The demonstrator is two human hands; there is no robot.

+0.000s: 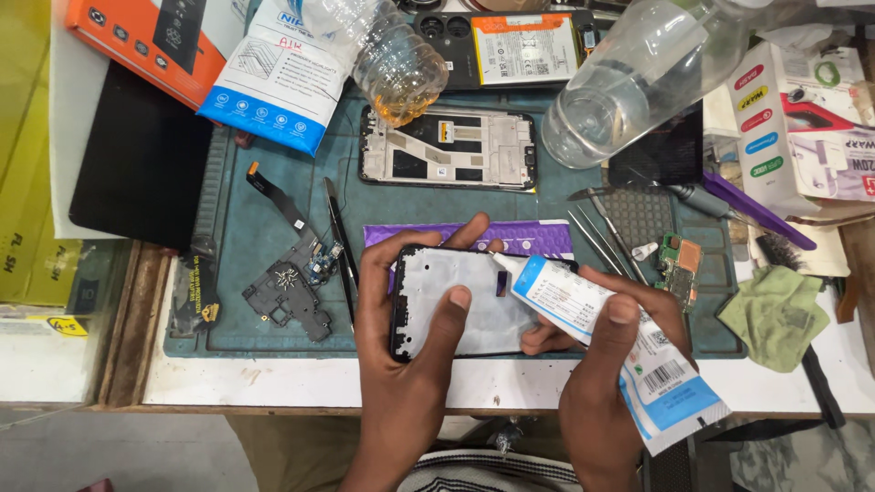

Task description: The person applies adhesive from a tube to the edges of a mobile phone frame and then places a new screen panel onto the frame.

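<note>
My left hand (415, 314) grips the phone screen panel (465, 301), white back up, just above the green mat (273, 228) at the table (273, 383) edge. My right hand (620, 364) clasps the glue tube (602, 337), nozzle touching the panel's right edge. I judge steady, light squeezing along the rim best, panel kept level.

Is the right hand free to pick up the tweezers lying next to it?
Probably not as it stands: the right hand is wrapped around a glue tube, so its fingers are full. The tweezers lie close by on the mat with nothing over them, so only the tube hinders it.
</note>
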